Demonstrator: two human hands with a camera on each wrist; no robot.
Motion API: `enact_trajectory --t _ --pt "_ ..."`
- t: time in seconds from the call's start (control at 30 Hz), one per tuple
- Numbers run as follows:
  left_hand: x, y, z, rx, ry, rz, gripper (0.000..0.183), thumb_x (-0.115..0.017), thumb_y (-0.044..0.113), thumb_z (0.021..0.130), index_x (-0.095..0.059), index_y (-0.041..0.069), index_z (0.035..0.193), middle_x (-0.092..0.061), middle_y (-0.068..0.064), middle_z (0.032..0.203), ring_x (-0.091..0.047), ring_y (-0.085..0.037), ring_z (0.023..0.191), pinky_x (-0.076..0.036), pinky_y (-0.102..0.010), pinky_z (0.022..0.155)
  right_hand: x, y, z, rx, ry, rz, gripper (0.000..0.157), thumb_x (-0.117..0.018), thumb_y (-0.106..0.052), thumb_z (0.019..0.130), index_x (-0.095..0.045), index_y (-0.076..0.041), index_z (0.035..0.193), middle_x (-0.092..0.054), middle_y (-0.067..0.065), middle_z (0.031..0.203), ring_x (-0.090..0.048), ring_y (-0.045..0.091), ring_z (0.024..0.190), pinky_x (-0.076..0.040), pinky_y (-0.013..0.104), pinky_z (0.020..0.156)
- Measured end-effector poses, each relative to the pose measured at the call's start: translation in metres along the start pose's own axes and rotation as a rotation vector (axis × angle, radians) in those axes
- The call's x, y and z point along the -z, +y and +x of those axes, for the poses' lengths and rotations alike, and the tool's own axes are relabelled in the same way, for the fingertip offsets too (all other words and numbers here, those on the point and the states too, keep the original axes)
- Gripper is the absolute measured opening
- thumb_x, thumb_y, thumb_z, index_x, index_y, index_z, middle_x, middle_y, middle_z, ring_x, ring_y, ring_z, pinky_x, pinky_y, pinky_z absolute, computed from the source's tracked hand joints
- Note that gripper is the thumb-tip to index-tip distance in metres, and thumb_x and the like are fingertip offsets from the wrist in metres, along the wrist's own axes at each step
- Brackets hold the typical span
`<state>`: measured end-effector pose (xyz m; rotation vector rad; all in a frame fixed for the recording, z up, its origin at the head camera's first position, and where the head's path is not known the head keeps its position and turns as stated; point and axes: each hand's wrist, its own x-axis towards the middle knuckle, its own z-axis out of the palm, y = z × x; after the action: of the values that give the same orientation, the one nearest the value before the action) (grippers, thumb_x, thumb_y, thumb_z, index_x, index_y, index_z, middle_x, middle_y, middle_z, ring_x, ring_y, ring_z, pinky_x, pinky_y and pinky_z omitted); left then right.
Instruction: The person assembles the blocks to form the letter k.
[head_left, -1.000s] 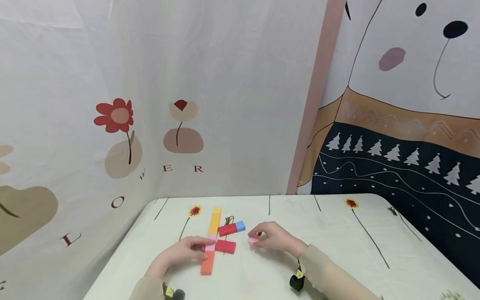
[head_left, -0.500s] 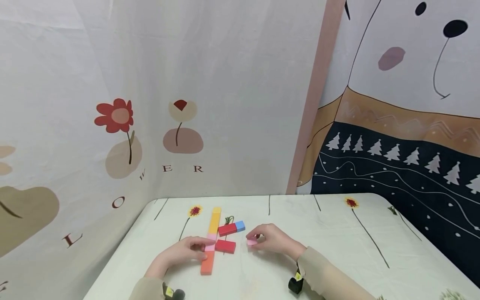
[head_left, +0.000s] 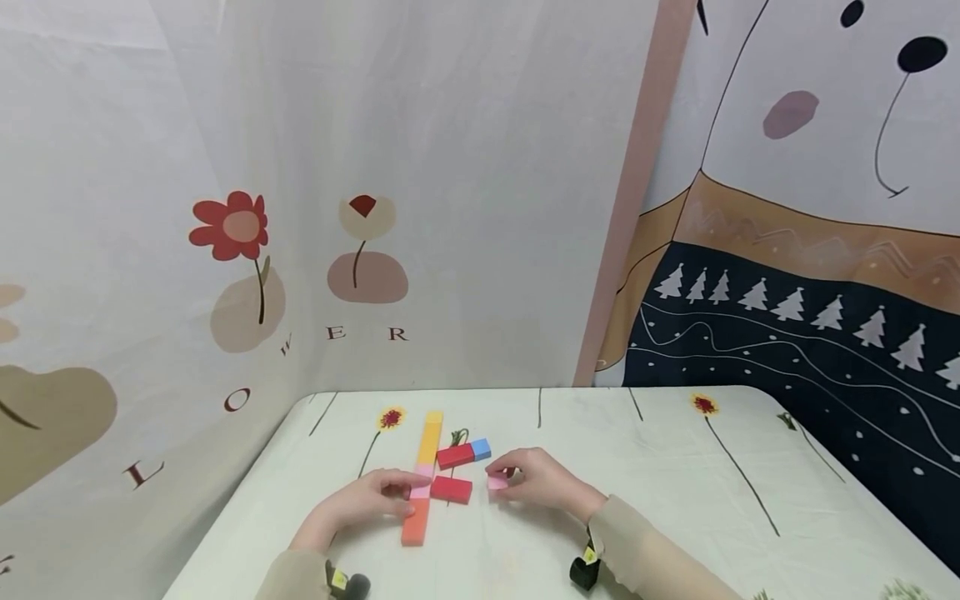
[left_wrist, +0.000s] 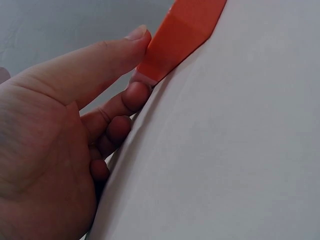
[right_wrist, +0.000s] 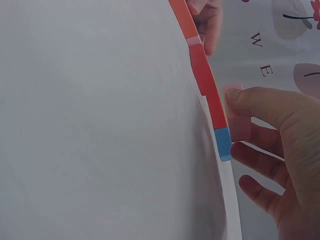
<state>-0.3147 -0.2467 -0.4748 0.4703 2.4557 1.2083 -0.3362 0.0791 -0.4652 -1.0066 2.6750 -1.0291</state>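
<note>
In the head view, a row of flat blocks lies on the table: a yellow block [head_left: 430,442], a pink block [head_left: 420,492] and an orange block [head_left: 415,525]. My left hand [head_left: 369,500] grips the row at the pink block, index finger across it and thumb beside the orange end. The index finger hides part of the pink. My right hand [head_left: 547,483] pinches a loose pink block [right_wrist: 239,115] between thumb and fingers. Left of it lie a red block [head_left: 452,490] and, behind that, another red block [head_left: 455,456] end to end with a blue block [head_left: 481,448].
The table [head_left: 660,475] wears a pale cloth printed with flowers and stems. A white printed curtain [head_left: 480,208] stands behind it. On the right hangs a dark cloth with trees [head_left: 795,367]. Each wrist carries a small black camera [head_left: 583,571].
My right hand has moved slightly left with the pink block, closer to the red block. My left hand stays at the row, and the lying blocks keep their places.
</note>
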Motion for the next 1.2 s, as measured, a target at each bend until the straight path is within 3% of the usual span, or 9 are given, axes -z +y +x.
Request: enact_trajectory --t 0.33,0.6,0.9,1.2 --pt "0.0 0.001 -0.001 0.007 0.006 -0.003 0.047 -0.075 0.031 0.084 -0.063 0.025 0.13 -0.056 0.0 0.111 -0.045 -0.024 0.107 -0.041 -0.05 0.09 -0.003 -0.002 -0.001 -0.041 -0.005 0.03 0.039 -0.079 -0.023 0.083 -0.07 -0.013 0.119 -0.065 -0.012 0.106 -0.057 0.003 0.089 -0.05 0.023 0.08" --pt "0.0 0.001 -0.001 0.0 0.001 -0.009 0.047 -0.074 0.029 0.085 -0.063 0.025 0.13 -0.056 -0.001 0.108 -0.045 -0.024 0.105 -0.041 -0.046 0.086 -0.005 -0.002 -0.001 -0.063 -0.004 0.041 0.035 -0.079 -0.023 0.082 -0.071 -0.016 0.115 -0.065 -0.013 0.104 -0.056 0.004 0.086 -0.05 0.023 0.079" --pt "-0.001 0.002 -0.001 0.0 0.0 -0.012 0.048 -0.075 0.029 0.084 -0.063 0.023 0.131 -0.056 -0.001 0.105 -0.046 -0.024 0.104 -0.041 -0.045 0.086 -0.007 -0.001 -0.001 -0.045 0.008 0.049 0.034 -0.079 -0.024 0.082 -0.072 -0.015 0.114 -0.065 -0.013 0.103 -0.056 0.004 0.086 -0.05 0.023 0.078" --pt "0.001 0.0 0.001 -0.039 -0.005 -0.037 0.046 -0.074 0.028 0.085 -0.063 0.022 0.13 -0.056 -0.002 0.119 -0.043 -0.026 0.109 -0.037 -0.051 0.094 -0.012 0.0 0.002 -0.007 0.023 0.025 0.033 -0.079 -0.024 0.082 -0.073 -0.014 0.113 -0.067 -0.012 0.102 -0.056 0.003 0.083 -0.05 0.022 0.076"
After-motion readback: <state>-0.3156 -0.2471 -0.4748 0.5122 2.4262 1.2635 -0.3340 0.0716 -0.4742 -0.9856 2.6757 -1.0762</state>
